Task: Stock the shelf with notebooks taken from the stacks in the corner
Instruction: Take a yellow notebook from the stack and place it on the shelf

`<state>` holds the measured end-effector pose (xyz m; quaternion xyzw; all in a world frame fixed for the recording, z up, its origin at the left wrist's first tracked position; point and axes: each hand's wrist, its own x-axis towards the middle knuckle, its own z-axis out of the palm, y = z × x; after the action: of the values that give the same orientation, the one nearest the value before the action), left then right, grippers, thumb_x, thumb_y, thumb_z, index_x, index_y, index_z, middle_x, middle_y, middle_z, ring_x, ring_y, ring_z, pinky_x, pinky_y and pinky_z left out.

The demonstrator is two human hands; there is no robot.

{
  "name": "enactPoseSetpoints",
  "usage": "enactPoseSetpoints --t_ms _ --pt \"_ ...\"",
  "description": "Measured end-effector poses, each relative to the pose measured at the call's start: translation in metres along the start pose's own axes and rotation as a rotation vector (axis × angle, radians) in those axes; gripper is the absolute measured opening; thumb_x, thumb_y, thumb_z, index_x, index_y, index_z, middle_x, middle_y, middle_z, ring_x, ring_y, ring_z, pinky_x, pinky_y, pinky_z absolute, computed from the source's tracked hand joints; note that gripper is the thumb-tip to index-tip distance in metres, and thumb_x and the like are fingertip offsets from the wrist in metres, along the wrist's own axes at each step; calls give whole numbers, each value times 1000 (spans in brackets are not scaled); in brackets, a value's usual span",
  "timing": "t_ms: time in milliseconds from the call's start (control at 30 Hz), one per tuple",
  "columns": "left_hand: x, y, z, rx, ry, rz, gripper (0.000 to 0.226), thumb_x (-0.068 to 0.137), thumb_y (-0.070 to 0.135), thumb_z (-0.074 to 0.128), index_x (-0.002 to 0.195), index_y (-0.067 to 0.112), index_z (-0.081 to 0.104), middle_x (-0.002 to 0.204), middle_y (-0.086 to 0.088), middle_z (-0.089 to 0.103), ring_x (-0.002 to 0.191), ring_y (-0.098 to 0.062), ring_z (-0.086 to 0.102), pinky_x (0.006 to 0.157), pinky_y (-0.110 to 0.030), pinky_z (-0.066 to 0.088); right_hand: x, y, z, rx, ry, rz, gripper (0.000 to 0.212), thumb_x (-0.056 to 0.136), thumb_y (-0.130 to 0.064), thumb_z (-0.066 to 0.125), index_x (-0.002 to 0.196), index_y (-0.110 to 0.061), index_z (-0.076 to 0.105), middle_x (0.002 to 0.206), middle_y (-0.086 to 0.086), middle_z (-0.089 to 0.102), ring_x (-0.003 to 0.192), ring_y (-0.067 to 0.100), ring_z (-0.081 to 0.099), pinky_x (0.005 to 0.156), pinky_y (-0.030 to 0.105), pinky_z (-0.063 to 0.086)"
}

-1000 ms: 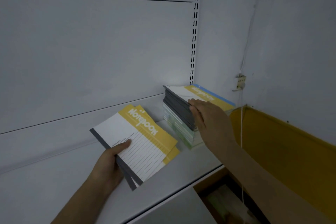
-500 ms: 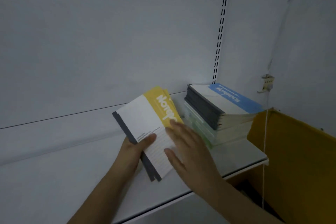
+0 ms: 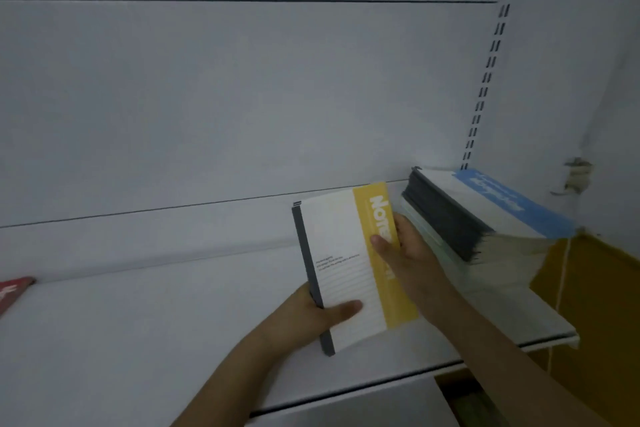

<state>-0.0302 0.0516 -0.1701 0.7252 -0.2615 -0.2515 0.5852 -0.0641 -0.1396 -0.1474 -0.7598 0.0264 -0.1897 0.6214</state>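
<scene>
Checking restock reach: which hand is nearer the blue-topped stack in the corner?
Right. The right hand grips the yellow notebooks' far edge beside the blue-topped stack; the left hand holds their near spine end, farther away.

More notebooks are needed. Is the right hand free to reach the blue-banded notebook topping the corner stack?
Probably not yet: the right hand grips the yellow-banded notebooks, though the blue-banded notebook lies uncovered.

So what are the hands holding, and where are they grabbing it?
Both hold the yellow notebooks. The left hand grips the bottom of the dark spine edge, thumb on the cover. The right hand grips the yellow side edge.
</scene>
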Motion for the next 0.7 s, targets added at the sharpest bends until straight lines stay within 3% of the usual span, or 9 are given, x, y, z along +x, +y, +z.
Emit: enactPoseSetpoints --t_ms 67,133,233,300,367,467,567,700 --pt "-19 -2 -16 -82 71 -23 38 87 24 72 124 29 62 117 12 70 110 -8 65 94 -26 52 3 -2 24 19 -59 12 20 96 -24 59 115 -28 60 105 -5 72 95 16 69 85 41 54" --pt "-45 -10 -38 -80 244 2 44 86 26 74 127 29 58 117 9 70 107 -9 67 94 -31 54 8 -3 57 73 -60 20 16 95 -18 59 109 -25 63 102 -1 73 94 21 70 86 45 54" --pt "-91 -29 -78 109 557 36 79 81 24 79 142 40 31 123 11 63 105 -3 65 93 -30 54 17 2 123 178 2 97 9 94 -15 60 101 -20 64 95 2 74 90 27 70 84 47 55" --pt "-123 -37 -104 267 573 68 95 77 28 81 148 42 20 133 19 53 117 0 58 97 -28 51 20 1 171 217 -9 150 5 94 -15 59 97 -18 63 92 3 73 85 25 69 79 41 55" --pt "-152 -44 -133 402 571 73 96 76 31 81 147 47 18 138 27 47 122 5 51 99 -22 48 20 -3 220 247 -42 188 5 94 -15 59 94 -19 61 92 2 72 81 22 68 75 36 53" --pt "-195 -53 -179 518 658 -14 97 73 35 82 141 60 17 125 31 53 105 10 56 84 -10 47 13 -11 287 241 -112 236 10 96 -14 55 93 -24 58 93 1 70 81 21 66 77 38 53" --pt "-234 -60 -225 615 728 -87 94 72 39 82 145 47 24 110 21 54 88 3 56 73 -10 47 8 -24 342 199 -161 250 15 95 -11 51 93 -24 58 94 0 70 84 24 67 81 43 55" --pt "-261 -68 -271 748 653 -181 84 75 44 78 139 49 25 105 26 46 84 3 51 73 -8 44 5 -35 389 103 -189 276 20 95 -9 49 94 -26 59 95 1 69 84 24 67 80 42 55"
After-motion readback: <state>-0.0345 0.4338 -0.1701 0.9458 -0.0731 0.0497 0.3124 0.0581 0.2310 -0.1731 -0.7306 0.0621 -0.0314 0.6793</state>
